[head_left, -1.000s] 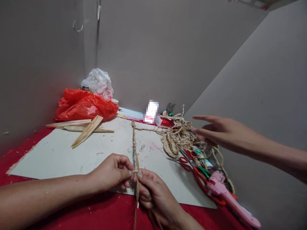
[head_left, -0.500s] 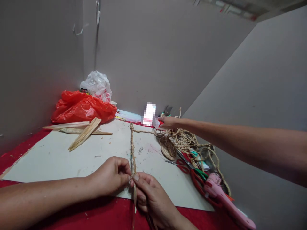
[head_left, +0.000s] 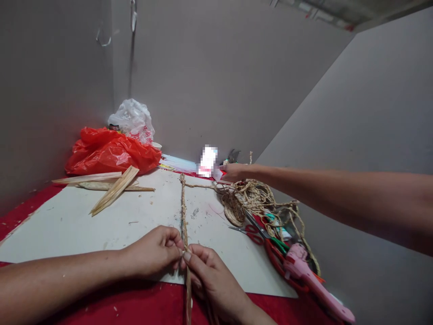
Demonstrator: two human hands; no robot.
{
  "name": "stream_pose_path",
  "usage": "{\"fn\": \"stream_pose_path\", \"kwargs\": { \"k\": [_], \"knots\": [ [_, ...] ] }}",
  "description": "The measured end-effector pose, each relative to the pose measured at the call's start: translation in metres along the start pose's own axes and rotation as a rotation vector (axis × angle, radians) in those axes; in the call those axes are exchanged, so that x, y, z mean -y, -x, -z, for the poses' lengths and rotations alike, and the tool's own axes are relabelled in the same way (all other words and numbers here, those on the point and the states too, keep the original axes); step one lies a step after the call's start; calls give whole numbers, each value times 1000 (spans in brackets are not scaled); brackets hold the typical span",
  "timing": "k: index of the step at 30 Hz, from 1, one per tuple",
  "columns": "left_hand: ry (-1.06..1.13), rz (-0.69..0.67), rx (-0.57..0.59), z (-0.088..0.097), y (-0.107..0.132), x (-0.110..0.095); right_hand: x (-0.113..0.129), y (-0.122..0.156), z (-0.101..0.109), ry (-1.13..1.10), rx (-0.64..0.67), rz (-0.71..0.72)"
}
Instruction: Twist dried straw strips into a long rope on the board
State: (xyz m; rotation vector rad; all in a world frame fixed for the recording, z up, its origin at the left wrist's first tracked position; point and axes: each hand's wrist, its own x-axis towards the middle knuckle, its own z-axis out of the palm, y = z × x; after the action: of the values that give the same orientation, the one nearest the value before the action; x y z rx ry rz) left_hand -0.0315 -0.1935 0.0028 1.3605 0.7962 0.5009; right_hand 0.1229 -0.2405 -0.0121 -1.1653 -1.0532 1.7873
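Observation:
A braided straw cord [head_left: 183, 207] runs across the white board [head_left: 84, 221] from the far edge down to my hands. My left hand [head_left: 155, 250] is closed and pinches the cord's near end from the left. My right hand [head_left: 206, 277] is closed too, its thumb and fingers pinching the same spot from the right. Loose straw strands [head_left: 188, 298] hang from the pinch down over the red cloth [head_left: 145, 307]. The two hands touch each other at the cord.
Another person's arm reaches in from the right, its hand [head_left: 233, 172] at the back beside a tangle of straw rope [head_left: 253, 198]. Red scissors [head_left: 260, 232] and a pink glue gun [head_left: 311, 282] lie right. Dried leaf strips [head_left: 113, 189], a red bag [head_left: 108, 151] and a white bag [head_left: 131, 119] sit back left.
The other person's hand has reached from above the rope tangle to the back of the table and stays there. My hands keep their pinch on the cord.

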Motion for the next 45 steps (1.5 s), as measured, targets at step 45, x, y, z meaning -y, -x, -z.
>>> {"fn": "stream_pose_path", "kwargs": {
  "k": [45],
  "knots": [
    [-380,38,22,6,4,0,-12,-4,5,513,-121,79]
  ]
}}
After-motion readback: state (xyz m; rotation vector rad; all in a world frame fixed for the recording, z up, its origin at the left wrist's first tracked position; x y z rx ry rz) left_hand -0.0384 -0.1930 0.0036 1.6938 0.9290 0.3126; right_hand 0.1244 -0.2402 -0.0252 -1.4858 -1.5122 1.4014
